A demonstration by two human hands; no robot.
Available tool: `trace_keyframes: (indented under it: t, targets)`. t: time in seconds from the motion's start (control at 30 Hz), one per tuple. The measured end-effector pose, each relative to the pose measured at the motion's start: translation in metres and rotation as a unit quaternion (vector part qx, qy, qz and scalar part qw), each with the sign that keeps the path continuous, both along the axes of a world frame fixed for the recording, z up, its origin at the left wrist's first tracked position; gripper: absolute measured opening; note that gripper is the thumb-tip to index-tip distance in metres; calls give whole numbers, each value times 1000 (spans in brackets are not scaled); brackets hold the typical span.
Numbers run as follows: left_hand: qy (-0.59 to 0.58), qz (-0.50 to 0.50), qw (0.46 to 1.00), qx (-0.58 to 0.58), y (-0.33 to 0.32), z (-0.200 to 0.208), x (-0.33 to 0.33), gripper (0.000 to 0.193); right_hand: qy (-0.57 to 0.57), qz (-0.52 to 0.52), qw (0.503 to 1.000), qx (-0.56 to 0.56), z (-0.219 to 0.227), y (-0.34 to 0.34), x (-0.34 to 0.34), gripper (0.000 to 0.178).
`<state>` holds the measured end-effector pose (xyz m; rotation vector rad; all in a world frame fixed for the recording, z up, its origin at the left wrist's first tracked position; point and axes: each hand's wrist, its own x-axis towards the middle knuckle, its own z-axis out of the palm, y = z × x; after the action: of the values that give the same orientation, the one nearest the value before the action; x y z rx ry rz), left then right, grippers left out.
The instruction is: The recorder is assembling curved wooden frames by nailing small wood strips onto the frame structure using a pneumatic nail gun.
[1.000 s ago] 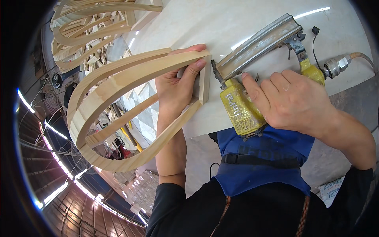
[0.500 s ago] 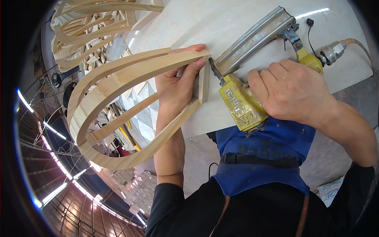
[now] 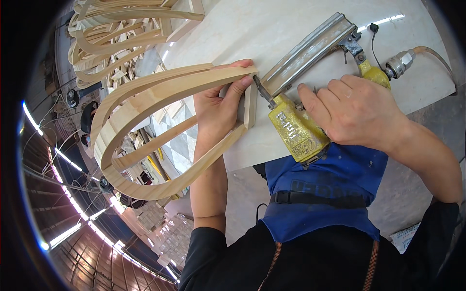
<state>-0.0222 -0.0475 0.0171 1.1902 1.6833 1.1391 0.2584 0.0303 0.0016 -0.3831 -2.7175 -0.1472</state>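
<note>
My left hand (image 3: 219, 104) grips a curved wooden frame (image 3: 145, 126) of bent pale strips, pressing its joined end against the pale worktop (image 3: 272, 29). My thumb lies along the upper strip. A short wooden end block (image 3: 250, 105) closes the frame beside my fingers. My right hand (image 3: 352, 111) is wrapped around a yellow pneumatic nail gun (image 3: 296, 128) with a long metal magazine (image 3: 310, 51). The gun's nose touches the end block. An air hose fitting (image 3: 399, 63) leaves the back of the gun.
A pile of several similar bent wooden frames (image 3: 121, 34) lies at the top left past the worktop. Wood offcuts litter the floor (image 3: 165, 116) under the frame. My blue apron (image 3: 320, 194) shows below the worktop edge.
The nail gun has shifted slightly left, its nose now against the frame's end block. My left hand and the frame have stayed in place.
</note>
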Motion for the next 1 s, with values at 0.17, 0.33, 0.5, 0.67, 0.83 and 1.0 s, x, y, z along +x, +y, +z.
trace_keyframes:
  t: [0.17,0.33,0.5,0.67,0.83,1.0]
  targets:
    - [0,0,1000,-4,1,-2,1,22,14,16,1000,-4,-3,2,1,28]
    - [8,-11,1000,15,2,-3,-3,23,-3,7,1000,3,-4,1,-1,26]
    - [12,-13,1000,13,0,-5,-4,23,-67,8,998,-19,5,0,-2,28]
    - [13,-6,1000,13,-7,2,0,23,-66,-7,998,-10,13,5,4,31]
    - [-11,5,1000,-28,-22,18,1,30,-32,-99,994,-16,25,18,19,33]
    - [-11,-31,999,-13,-46,30,-13,37,16,-119,990,-74,34,21,23,50]
